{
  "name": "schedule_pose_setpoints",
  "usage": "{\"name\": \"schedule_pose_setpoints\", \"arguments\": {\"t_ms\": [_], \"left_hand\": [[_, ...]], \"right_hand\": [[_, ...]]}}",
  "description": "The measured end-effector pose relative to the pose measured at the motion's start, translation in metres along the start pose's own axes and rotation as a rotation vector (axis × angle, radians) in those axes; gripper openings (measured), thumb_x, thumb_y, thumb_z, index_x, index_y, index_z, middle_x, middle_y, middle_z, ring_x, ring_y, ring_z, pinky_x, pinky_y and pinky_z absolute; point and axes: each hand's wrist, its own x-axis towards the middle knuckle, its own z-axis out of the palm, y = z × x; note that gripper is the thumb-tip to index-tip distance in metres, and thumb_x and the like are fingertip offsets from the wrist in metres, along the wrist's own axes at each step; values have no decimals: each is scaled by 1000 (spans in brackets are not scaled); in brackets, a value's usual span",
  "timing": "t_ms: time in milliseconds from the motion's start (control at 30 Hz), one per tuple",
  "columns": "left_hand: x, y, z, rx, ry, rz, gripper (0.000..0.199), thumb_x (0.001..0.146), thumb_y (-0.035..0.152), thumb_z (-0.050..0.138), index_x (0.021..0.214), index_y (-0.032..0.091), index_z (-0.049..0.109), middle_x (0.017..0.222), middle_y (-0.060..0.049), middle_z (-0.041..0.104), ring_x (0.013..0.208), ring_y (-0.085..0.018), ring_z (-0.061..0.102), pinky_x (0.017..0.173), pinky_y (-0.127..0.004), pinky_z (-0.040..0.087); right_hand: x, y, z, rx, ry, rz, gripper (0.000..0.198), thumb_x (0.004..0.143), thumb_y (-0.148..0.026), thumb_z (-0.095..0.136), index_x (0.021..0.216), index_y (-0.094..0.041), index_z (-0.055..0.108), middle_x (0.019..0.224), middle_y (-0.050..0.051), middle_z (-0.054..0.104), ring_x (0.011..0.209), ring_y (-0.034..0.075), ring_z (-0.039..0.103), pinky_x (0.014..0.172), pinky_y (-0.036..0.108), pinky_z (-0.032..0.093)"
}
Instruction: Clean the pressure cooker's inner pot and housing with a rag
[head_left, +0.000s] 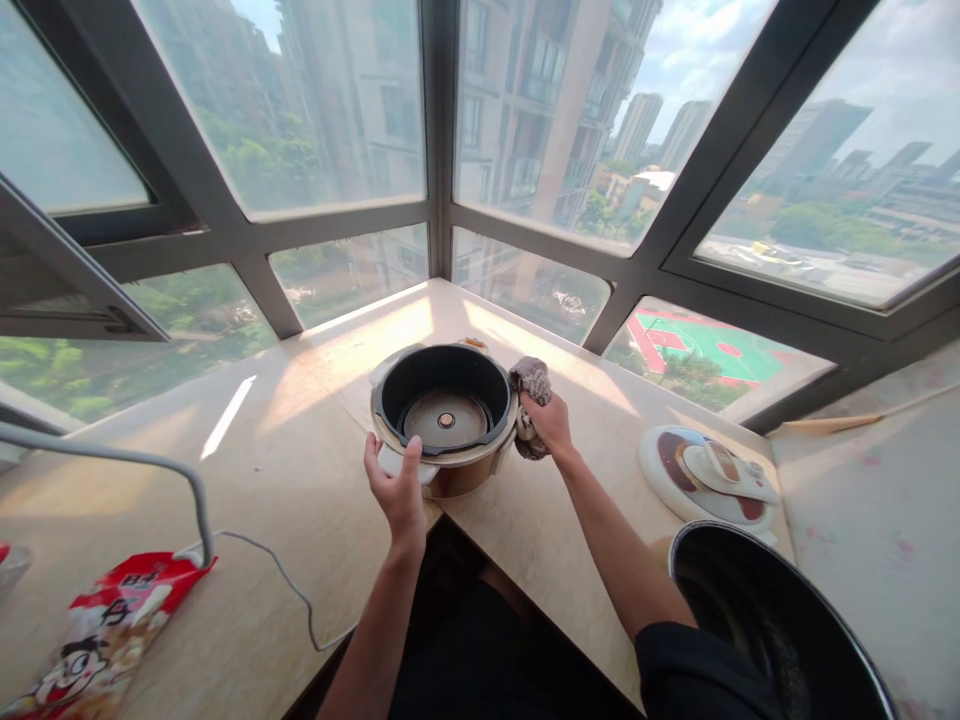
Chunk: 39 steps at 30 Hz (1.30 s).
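Head view: open cooker base (472, 466) at mid-counter (270, 520)

Its dark inside faces up, showing a metal stud (446, 420) at the centre. The left hand (397, 498) grips the pale handle (401, 466) at 7 o'clock, thumb up by the rim. At 3 o'clock the right hand (550, 422) clutches a bunched grey-brown cloth (531, 378) against the cooker's side. Farther out, the lid (709, 475) and a black pot (787, 620) sit toward 4 o'clock, a red snack bag (124, 630) at 8, the window post (441, 150) at 12.
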Motion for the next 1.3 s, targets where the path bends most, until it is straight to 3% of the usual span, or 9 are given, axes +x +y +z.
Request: {"name": "schedule_pose_setpoints", "arguments": {"t_ms": [167,267,367,467,600,733,867,1100,1300], "left_hand": [[-3,-9,3,-100,11,9,73,78,42,83,142,27,49,155,-12,45,142,-29,48,119,-41,38],[-3,-12,5,-182,33,1,73,77,38,84,140,22,50,151,-14,50,136,-27,53,117,-41,40],[-2,-13,5,-206,50,7,73,75,35,85,139,19,52,146,-14,55,133,-27,56,117,-42,41],[-2,-10,2,-192,15,3,73,76,36,86,139,20,53,144,-14,57,133,-28,56,117,-43,41],[-3,-5,-2,-176,-19,-39,76,76,35,86,142,21,52,149,-14,55,135,-28,56,119,-44,40],[-3,-4,-4,-176,-34,-75,80,77,36,86,146,21,49,152,-14,53,138,-29,54,120,-44,39],[-2,-10,-8,-169,-48,-122,84,77,39,85,149,22,46,150,-14,55,139,-30,53,120,-44,38],[-1,-32,-18,-180,-173,-152,88,84,45,75,159,28,33,163,-7,42,153,-30,34,126,-42,26],[3,-34,-19,-189,-165,-216,86,82,43,74,158,31,35,163,-4,41,153,-31,32,126,-44,24]], "right_hand": [[-85,3,-12,16,26,-221,18,76,-35,71,91,-26,73,109,7,71,95,27,68,81,36,54],[-119,-6,-20,33,-93,-250,16,74,-30,73,90,-28,76,109,6,71,94,27,69,80,35,55],[-125,-12,-28,181,-161,-192,13,73,-30,74,84,-23,75,95,6,75,86,25,69,77,35,56],[-95,-7,-37,332,13,21,29,71,-42,78,87,-17,74,84,6,77,79,25,70,73,36,57],[-9,4,-42,421,190,203,43,68,-48,80,94,-14,74,93,9,79,89,28,73,74,35,58],[81,-4,-25,405,-82,326,33,70,-37,81,94,-15,73,90,7,79,86,24,74,76,33,60],[132,-25,16,417,-365,383,29,72,-31,85,92,-14,72,85,8,79,80,22,75,79,34,62],[154,-39,75,453,-814,547,37,85,-53,74,88,-16,71,75,9,78,63,21,73,65,33,63],[157,-29,78,502,-849,578,27,81,-42,76,88,-16,70,70,6,77,57,18,71,59,27,61]]}}
